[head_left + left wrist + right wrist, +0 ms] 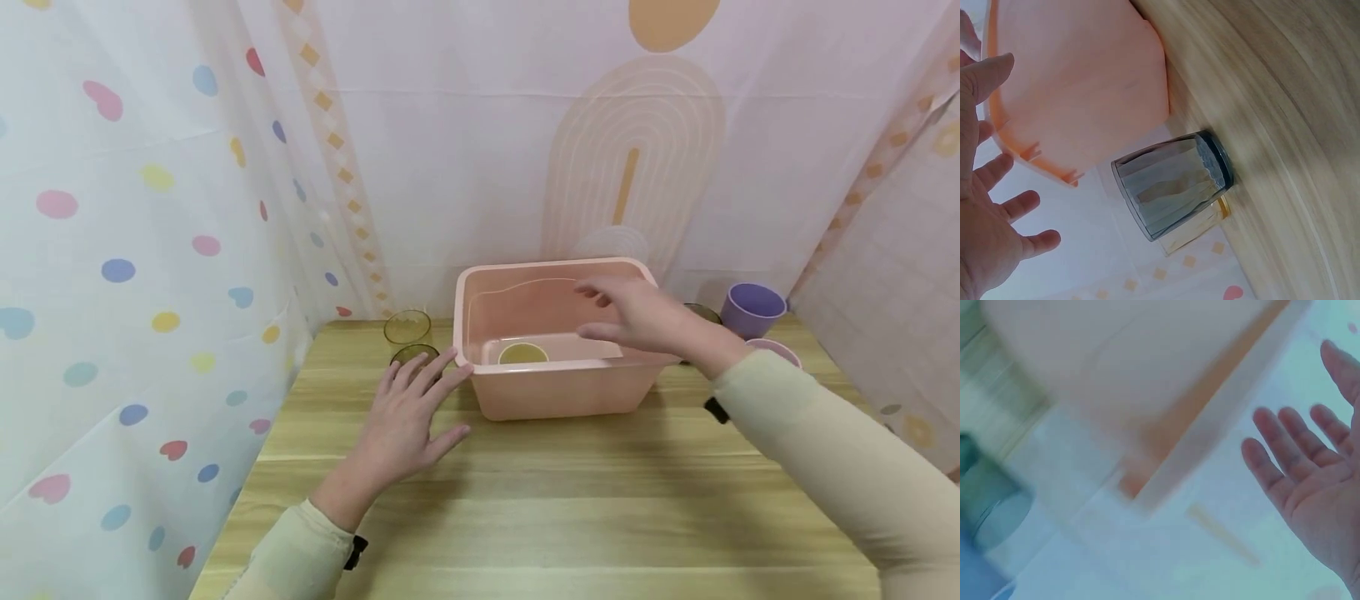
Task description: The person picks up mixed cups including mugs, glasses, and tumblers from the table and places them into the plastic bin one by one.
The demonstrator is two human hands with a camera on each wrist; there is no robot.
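In the head view, a pink tub [558, 392] stands on the wooden table [570, 517] with a yellow cup [522, 353] inside it on the bottom. The left hand [401, 417] hovers just left of the tub with its fingers spread and straight, holding nothing, close to a dark glass [414, 353]; a yellowish glass [407, 326] stands just behind that. The right hand [637, 317] hangs above the tub's right side, fingers loose and apart, empty. A purple cup [752, 308] and a pink cup [776, 350] stand to the right of the tub. The left wrist view shows the open palm [985, 219] beside the tub's outer wall [1085, 81] and the dark glass [1172, 184] upright on the table. The right wrist view is blurred; the spread fingers [1291, 456] show near the tub's rim [1222, 419].
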